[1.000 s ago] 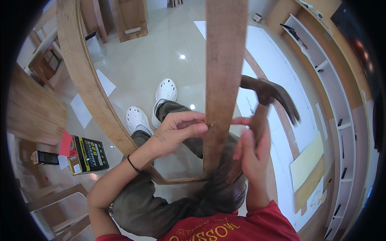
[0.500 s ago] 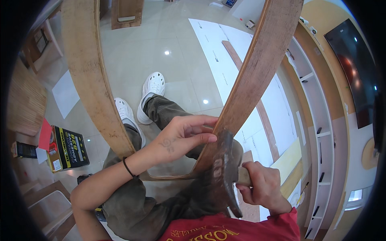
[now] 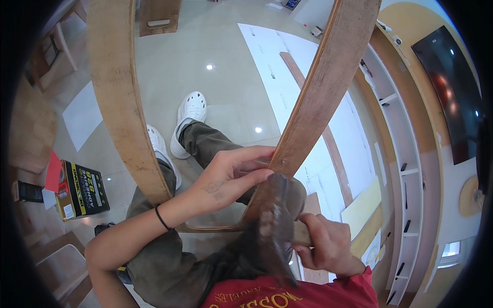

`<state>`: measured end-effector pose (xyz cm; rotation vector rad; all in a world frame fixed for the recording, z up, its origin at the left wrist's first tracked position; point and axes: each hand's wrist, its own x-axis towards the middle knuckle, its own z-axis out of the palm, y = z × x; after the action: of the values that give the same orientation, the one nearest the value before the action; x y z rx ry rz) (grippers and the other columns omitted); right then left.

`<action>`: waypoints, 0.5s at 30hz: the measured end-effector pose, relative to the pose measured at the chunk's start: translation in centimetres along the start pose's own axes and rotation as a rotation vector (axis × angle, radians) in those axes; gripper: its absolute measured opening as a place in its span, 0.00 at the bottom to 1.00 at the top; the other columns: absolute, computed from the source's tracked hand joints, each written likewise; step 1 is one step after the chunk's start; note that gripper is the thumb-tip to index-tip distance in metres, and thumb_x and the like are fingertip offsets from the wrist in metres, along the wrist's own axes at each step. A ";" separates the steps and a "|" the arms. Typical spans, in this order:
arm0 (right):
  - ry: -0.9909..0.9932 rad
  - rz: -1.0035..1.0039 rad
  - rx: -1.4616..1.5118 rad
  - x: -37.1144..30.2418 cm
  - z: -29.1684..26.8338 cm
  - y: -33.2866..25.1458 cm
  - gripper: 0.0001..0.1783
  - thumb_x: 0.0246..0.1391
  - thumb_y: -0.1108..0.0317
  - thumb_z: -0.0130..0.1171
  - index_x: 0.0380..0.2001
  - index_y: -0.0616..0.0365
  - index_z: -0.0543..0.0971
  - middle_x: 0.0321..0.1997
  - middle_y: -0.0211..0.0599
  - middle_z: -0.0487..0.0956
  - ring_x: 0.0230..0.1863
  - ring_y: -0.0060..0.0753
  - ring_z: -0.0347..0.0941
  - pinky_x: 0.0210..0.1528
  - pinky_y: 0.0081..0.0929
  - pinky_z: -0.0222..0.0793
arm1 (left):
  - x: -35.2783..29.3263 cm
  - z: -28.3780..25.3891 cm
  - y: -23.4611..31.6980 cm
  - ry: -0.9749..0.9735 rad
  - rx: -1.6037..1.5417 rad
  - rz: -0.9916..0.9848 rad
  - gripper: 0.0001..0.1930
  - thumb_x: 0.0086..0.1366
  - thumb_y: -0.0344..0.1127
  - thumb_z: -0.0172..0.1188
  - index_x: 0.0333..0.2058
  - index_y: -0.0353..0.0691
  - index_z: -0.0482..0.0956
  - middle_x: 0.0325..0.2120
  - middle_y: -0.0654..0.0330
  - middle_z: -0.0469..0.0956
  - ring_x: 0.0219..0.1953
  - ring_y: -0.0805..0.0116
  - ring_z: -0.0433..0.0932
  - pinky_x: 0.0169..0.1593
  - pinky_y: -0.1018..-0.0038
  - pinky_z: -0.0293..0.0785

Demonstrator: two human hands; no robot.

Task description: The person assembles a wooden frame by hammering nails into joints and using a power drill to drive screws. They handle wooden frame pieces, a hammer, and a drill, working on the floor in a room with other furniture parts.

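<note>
A brown wooden frame [image 3: 328,77] stands in front of me, its two long boards running up and away on either side of my legs and joined near my lap by a crosspiece. My left hand [image 3: 226,177] grips the right board's inner edge, thumb on the near side and fingers reaching round behind. In my right hand [image 3: 328,241] is the short wooden handle of a hammer [image 3: 276,220]. Its dark metal head, slightly blurred, hangs over the lower end of that board, close to my left thumb. The head hides part of the board behind it.
At left on the tiled floor sit a black and yellow box [image 3: 84,190] and a white sheet [image 3: 82,115]. White panels [image 3: 267,61] with a wooden strip lie at right, before a white shelf unit [image 3: 411,205]. Another wooden piece [image 3: 159,18] stands at the far side.
The hammer and my right hand have shifted slightly left, the head now nearer my left thumb. My left hand keeps its grip on the board. The whole view has shifted a little.
</note>
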<state>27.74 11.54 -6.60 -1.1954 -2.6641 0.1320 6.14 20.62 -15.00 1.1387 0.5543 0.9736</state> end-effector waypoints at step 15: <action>0.152 -0.036 0.027 -2.7 2.8 2.3 0.25 0.49 0.55 0.61 0.46 0.61 0.73 0.21 0.34 0.72 0.18 0.33 0.71 0.17 0.27 0.63 | -1.0 0.9 0.0 0.016 0.017 0.110 0.16 0.66 0.26 0.53 0.52 0.30 0.70 0.42 0.58 0.77 0.46 0.73 0.76 0.50 0.75 0.73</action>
<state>30.48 11.10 -10.11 -1.1023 -2.5425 0.0686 6.39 19.28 -14.81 1.1876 0.5184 1.0747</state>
